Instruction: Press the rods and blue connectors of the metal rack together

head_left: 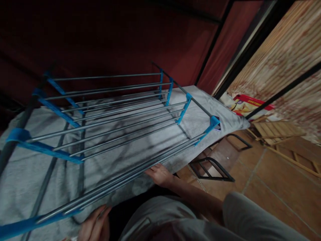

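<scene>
One drying rack [112, 121], eight blue brackets [184, 108] visible, right ahead of both hands on grey cloth [198, 97]. Right hand [160, 174] loosely curled at nearest rods [140, 171], left hand [94, 223] half-curled beside them; can't tell if either grips. One red-yellow box [250, 106] far right of right hand, lettering too blurry.

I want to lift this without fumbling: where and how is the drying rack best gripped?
Probably by the near metal bars, between the blue end pieces, coming from the near side: they are slim, round, bunched together and form its closest long edge.
</scene>
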{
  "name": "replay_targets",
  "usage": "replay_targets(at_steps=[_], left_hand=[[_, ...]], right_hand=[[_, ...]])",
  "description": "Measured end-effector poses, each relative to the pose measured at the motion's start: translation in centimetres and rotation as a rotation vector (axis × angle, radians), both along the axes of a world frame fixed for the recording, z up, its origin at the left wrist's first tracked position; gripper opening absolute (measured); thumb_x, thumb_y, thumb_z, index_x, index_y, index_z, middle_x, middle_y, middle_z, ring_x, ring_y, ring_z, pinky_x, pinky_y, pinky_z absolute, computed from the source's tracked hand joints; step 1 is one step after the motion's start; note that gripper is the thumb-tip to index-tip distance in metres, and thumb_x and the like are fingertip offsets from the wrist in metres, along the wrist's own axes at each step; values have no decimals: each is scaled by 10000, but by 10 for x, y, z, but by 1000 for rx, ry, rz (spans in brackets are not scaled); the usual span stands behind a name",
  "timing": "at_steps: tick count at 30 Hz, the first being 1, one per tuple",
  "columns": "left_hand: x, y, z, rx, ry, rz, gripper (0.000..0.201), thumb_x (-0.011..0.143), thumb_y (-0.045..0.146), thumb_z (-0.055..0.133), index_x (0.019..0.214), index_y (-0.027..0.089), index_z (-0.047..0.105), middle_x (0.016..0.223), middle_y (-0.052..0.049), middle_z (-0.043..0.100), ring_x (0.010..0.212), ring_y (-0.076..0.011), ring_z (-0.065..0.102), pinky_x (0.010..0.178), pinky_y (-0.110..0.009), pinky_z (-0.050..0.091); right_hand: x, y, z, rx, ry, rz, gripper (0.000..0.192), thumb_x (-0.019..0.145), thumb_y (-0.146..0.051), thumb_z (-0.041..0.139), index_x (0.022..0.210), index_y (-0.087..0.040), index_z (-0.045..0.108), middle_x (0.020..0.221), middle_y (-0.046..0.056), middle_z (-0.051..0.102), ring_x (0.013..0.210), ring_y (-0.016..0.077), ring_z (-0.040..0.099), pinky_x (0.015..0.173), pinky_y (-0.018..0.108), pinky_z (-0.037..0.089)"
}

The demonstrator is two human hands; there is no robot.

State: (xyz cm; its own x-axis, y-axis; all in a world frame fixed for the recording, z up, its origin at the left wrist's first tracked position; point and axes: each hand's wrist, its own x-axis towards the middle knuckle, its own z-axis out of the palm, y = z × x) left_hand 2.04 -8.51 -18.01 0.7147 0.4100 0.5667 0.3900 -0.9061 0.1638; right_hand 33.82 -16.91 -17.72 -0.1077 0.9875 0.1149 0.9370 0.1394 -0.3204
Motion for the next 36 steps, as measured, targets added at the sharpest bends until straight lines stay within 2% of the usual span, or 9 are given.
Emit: replay_targets(at_steps=[5,8,11,16,22,26,29,33,36], left_hand=[[57,10,14,39,94,-18,521,904,178,492,1419,253,459,1219,-97,662,1073,-257,626,981,-398,439],[74,11,15,57,175,-72,546,902,151,434,1442,237,442,1237,-92,666,1083,-268,627,1003,-420,421],[74,14,9,64,209,-63,524,909,170,414,1427,221,472,1223,-93,676,1037,-259,638,969,-404,426],[64,28,-13,26,206,-17,417,931,237,449,1331,207,562,1165,-89,703,971,-255,658,891,-384,452],[67,41,-22,23,166,14,304,975,325,429,1102,182,666,906,-69,750,756,-220,690,706,-330,484],[66,42,-23,-2,127,35,310,969,359,444,1047,192,693,862,-61,757,697,-216,695,681,-324,510],[64,43,-26,-68,130,63,315,965,368,445,1005,205,711,850,-65,762,685,-229,699,664,-332,523],[61,45,-28,-144,188,117,337,969,363,413,981,233,723,859,-69,766,672,-247,698,643,-348,523],[60,45,-29,-143,159,97,308,958,363,444,985,230,720,869,-60,767,682,-244,702,668,-349,530]], right_hand=[[-1,4,-1,-7,-20,-21,295,947,-177,506,1230,-214,580,1228,80,649,1166,198,561,999,332,442],[-2,4,-2,32,-23,-28,289,951,-191,508,1229,-214,582,1227,77,653,1173,201,560,1003,335,442],[-2,4,-3,64,-26,-23,307,962,-207,501,1262,-212,567,1227,69,654,1171,197,560,1006,331,442],[-2,4,-1,52,-21,-18,308,965,-205,506,1266,-207,570,1165,67,676,1125,187,577,996,322,447],[-1,4,1,62,-23,-10,289,963,-197,505,1240,-199,586,1115,73,678,1091,185,573,966,321,456],[1,-5,-4,175,14,-63,283,958,-190,506,1228,-189,592,1115,96,666,1084,199,566,961,347,450],[9,-24,-7,300,125,-109,272,943,-163,498,1198,-187,590,1149,107,648,1094,201,558,945,351,449],[33,-63,-12,377,293,-313,228,949,-155,428,1092,-211,598,1101,84,642,1034,193,576,902,353,462],[64,-88,-21,429,402,-652,207,956,-184,379,970,-213,583,951,61,615,930,187,584,843,341,484]])
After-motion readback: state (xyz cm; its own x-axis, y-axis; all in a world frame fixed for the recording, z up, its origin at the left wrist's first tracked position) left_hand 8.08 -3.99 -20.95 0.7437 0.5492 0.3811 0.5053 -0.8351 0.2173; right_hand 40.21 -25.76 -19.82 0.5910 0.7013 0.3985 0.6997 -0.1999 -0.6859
